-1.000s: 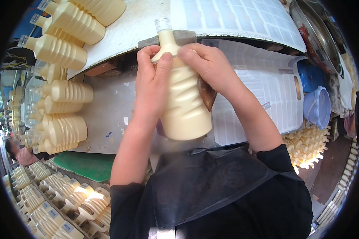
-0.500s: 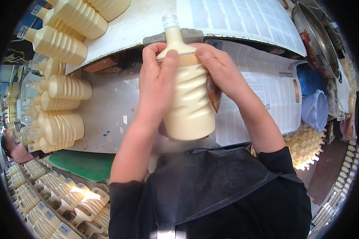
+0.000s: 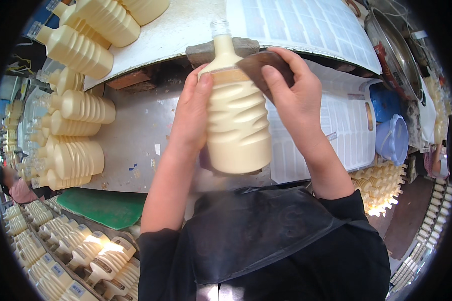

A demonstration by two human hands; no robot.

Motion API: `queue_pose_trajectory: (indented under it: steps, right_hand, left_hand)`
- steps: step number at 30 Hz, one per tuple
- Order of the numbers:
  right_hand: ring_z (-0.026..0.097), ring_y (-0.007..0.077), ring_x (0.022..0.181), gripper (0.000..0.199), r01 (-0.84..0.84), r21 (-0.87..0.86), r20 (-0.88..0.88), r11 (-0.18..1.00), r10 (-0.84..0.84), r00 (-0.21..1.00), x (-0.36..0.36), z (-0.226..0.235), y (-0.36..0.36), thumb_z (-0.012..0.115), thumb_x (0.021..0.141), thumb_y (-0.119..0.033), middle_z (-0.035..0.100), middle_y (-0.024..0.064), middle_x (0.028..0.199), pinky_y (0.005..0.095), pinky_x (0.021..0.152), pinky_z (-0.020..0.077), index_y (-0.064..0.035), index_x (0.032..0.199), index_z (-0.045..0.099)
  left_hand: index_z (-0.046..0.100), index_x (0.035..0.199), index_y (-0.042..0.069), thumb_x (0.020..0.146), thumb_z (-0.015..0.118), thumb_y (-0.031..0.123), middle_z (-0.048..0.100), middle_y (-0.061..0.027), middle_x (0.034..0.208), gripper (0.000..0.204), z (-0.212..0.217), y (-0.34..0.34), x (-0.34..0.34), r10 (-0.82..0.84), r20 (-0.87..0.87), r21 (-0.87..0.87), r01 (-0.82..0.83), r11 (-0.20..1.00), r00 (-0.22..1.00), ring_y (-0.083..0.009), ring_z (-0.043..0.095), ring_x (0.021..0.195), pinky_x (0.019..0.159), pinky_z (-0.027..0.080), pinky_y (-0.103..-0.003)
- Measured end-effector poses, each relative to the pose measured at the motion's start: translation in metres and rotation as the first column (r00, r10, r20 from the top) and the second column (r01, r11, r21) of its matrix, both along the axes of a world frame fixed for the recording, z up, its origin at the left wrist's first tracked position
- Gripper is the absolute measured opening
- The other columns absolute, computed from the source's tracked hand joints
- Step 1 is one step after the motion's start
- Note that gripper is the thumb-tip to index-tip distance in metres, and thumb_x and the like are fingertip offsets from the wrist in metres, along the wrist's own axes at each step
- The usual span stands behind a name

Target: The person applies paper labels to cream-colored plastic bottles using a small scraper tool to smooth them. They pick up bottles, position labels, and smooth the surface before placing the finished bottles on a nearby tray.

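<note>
Ribbed cream bottle (image 3: 238, 120) stands upright above the tabletop (image 3: 135, 135), left hand (image 3: 193, 118) wrapped around its side to steady it, right hand (image 3: 293, 95) pinching a brown label (image 3: 258, 67) against its shoulder.

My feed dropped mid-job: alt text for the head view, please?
Both hands hold a ribbed cream bottle upright: left hand grips its side, right hand presses a brown label near its neck. More cream bottles lie on the table to the left.
</note>
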State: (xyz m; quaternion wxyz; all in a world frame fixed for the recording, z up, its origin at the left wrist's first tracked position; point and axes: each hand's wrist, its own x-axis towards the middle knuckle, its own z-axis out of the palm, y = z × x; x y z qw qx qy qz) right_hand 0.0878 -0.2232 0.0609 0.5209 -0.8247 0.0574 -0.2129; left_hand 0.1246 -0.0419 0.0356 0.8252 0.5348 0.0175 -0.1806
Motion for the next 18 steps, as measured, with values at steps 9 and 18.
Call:
queue_pose_trajectory:
  steps: [9,18]
  right_hand:
    - [0.073,0.0203,0.091,0.027,-0.012,-0.095,0.269,0.995,0.038,0.963,-0.013,-0.001,-0.005,0.074,0.083,0.001,0.076,0.0097,0.102,0.0326,0.081,0.0571,-0.0038,0.109,0.074]
    - [0.074,0.0261,0.081,0.026,-0.049,-0.575,0.452,0.817,0.367,0.813,-0.001,0.022,0.011,0.077,0.073,-0.001,0.076,0.0085,0.09,0.0355,0.071,0.0576,-0.0072,0.098,0.074]
  left_hand:
    - [0.05,0.142,0.003,0.114,0.03,0.038,0.062,-0.0124,0.134,0.048,0.002,0.004,-0.005,-0.057,-0.149,-0.194,0.027,0.981,0.987,-0.0226,0.06,0.124,0.108,0.048,-0.04]
    - [0.037,0.154,0.003,0.112,0.018,0.054,0.055,-0.0147,0.144,0.069,0.027,0.006,-0.012,-0.106,-0.093,-0.303,0.074,0.95,0.99,-0.0264,0.055,0.131,0.112,0.045,-0.044]
